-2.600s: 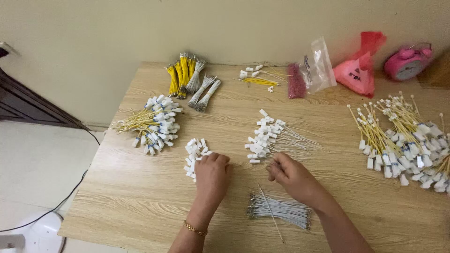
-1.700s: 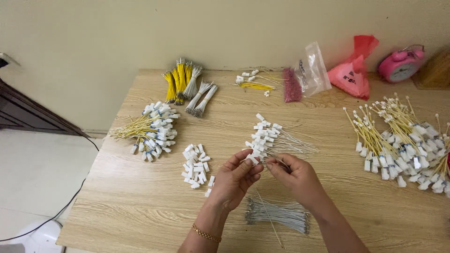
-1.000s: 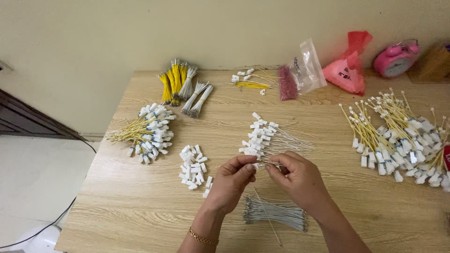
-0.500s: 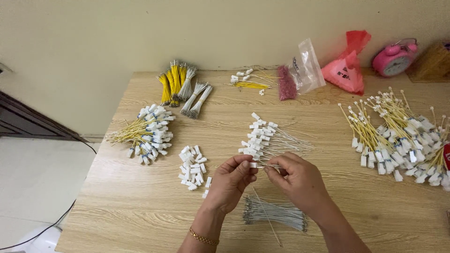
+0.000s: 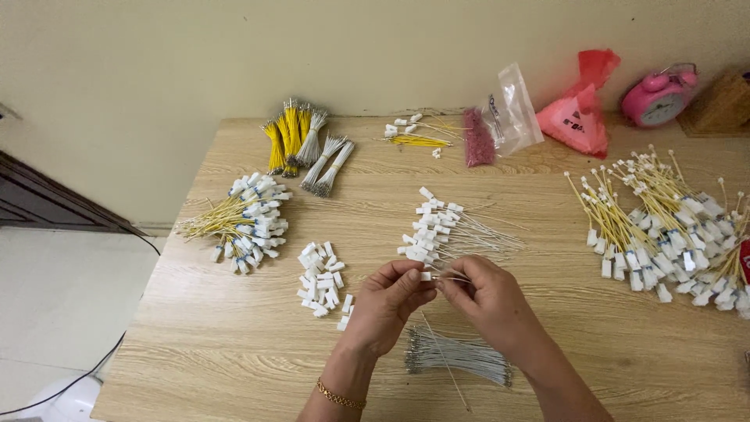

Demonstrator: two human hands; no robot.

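Note:
My left hand [image 5: 388, 301] pinches a small white plastic connector [image 5: 425, 276] between thumb and fingers. My right hand [image 5: 484, 298] touches it fingertip to fingertip and holds a thin grey wire [image 5: 445, 361] that trails down toward me. Both hands hover above the wooden table [image 5: 234, 359]. Just beyond them lies a pile of grey wires with white connectors fitted [image 5: 439, 231]. A heap of loose white connectors [image 5: 321, 277] sits left of my left hand. A bundle of bare grey wires [image 5: 457, 355] lies under my wrists.
Yellow wires with white connectors lie in a pile at left [image 5: 244, 223] and in a large spread at right [image 5: 668, 227]. Bundled yellow and grey wires [image 5: 306, 144], a clear bag [image 5: 512, 109], a red bag [image 5: 582, 109] and a pink alarm clock [image 5: 660, 95] line the back edge.
My left hand left the loose connector heap with a connector and rose to meet my right hand. Both hands now hold connector and wire together in front of me.

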